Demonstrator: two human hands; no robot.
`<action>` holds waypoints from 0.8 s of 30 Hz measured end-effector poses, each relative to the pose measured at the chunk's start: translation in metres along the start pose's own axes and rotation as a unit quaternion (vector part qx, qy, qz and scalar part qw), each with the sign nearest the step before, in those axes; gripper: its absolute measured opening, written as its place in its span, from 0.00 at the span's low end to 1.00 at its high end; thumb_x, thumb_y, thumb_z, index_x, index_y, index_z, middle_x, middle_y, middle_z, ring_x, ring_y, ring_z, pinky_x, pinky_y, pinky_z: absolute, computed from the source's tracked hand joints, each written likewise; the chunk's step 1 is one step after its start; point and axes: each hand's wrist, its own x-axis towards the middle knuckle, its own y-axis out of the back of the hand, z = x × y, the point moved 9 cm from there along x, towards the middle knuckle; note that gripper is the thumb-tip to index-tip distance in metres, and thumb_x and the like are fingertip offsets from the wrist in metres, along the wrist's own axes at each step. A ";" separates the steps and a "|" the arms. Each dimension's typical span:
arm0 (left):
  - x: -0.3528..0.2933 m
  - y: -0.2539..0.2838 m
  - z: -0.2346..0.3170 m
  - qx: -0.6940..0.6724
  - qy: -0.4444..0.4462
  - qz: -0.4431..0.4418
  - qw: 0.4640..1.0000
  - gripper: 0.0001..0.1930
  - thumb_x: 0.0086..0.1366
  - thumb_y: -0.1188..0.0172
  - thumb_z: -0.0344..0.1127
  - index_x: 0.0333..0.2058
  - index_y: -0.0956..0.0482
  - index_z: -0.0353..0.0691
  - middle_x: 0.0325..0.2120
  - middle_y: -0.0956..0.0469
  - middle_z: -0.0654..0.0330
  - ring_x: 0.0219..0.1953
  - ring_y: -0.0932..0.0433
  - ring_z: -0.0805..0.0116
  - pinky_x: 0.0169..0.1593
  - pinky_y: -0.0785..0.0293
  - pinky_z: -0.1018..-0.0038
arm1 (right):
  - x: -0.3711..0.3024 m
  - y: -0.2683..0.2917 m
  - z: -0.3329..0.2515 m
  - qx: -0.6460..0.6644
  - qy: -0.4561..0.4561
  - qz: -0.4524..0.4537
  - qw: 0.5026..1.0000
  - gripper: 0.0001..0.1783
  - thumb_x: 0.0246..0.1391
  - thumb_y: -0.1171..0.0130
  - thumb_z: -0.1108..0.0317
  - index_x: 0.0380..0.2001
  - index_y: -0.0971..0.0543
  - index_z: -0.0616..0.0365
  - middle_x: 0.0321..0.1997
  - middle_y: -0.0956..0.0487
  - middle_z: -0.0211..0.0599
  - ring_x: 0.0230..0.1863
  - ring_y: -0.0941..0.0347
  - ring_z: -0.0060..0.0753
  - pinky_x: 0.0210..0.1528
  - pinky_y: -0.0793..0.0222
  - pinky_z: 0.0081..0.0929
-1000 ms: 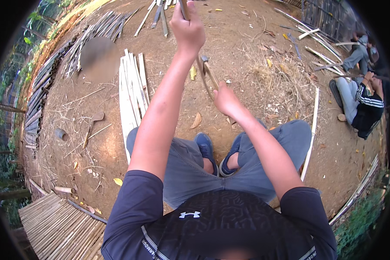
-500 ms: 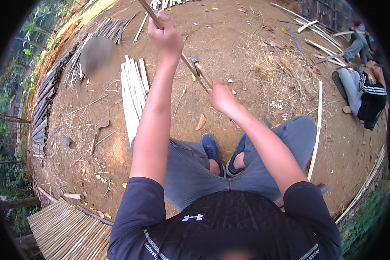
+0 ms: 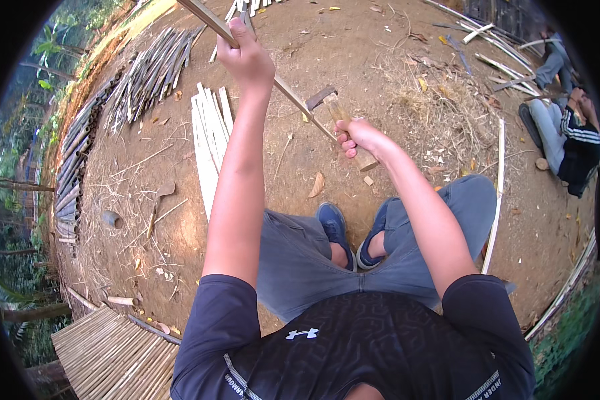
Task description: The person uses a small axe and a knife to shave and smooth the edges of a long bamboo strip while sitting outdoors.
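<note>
My left hand [image 3: 248, 63] is wrapped round a long, narrow bamboo strip [image 3: 292, 97]. The strip slants from beyond the top edge down toward my right hand [image 3: 361, 139]. That right hand grips the pale wooden handle of a small hatchet [image 3: 335, 110], whose dark metal head points left, close beside the strip's lower end. Whether blade and strip touch, I cannot tell. The handle's butt sticks out below my fist, and a small wood chip [image 3: 369, 180] appears just under it.
Pale split strips [image 3: 210, 140] lie left of my left forearm. Farther left are dark bamboo poles [image 3: 147, 80] and another wooden-handled tool [image 3: 160, 200]. A slatted bamboo platform [image 3: 113, 353] stands at lower left. Two people [image 3: 570, 140] sit at far right near loose strips.
My right hand has turned and shifted slightly right, bringing the hatchet's head and handle into clear view. My left hand has moved a little left, and the strip's upper end has swung left.
</note>
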 end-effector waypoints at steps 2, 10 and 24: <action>-0.001 -0.001 -0.002 -0.023 0.011 -0.024 0.999 0.20 0.75 0.53 0.46 0.24 0.41 0.44 0.13 0.44 0.70 0.12 0.44 0.81 0.15 0.45 0.79 | 0.003 0.008 -0.009 -0.023 0.015 0.013 1.000 0.09 0.67 0.58 0.68 0.39 0.34 0.63 0.23 0.34 0.29 0.17 0.40 0.20 0.17 0.36 0.26; -0.008 -0.004 0.009 0.055 -0.022 0.014 0.998 0.22 0.76 0.55 0.45 0.22 0.37 0.40 0.14 0.42 0.71 0.18 0.44 0.81 0.23 0.50 0.74 | -0.083 -0.037 -0.096 -0.391 0.387 0.287 0.784 0.14 0.67 0.54 0.67 0.46 0.35 0.69 0.26 0.24 0.43 0.14 0.29 0.35 0.15 0.32 0.35; -0.004 0.026 -0.006 0.010 0.022 0.057 0.998 0.19 0.75 0.55 0.40 0.22 0.39 0.43 0.13 0.40 0.71 0.14 0.43 0.82 0.19 0.50 0.77 | -0.009 -0.015 -0.002 -0.020 -0.026 -0.002 0.999 0.06 0.68 0.58 0.69 0.40 0.36 0.60 0.23 0.38 0.24 0.17 0.44 0.16 0.16 0.40 0.19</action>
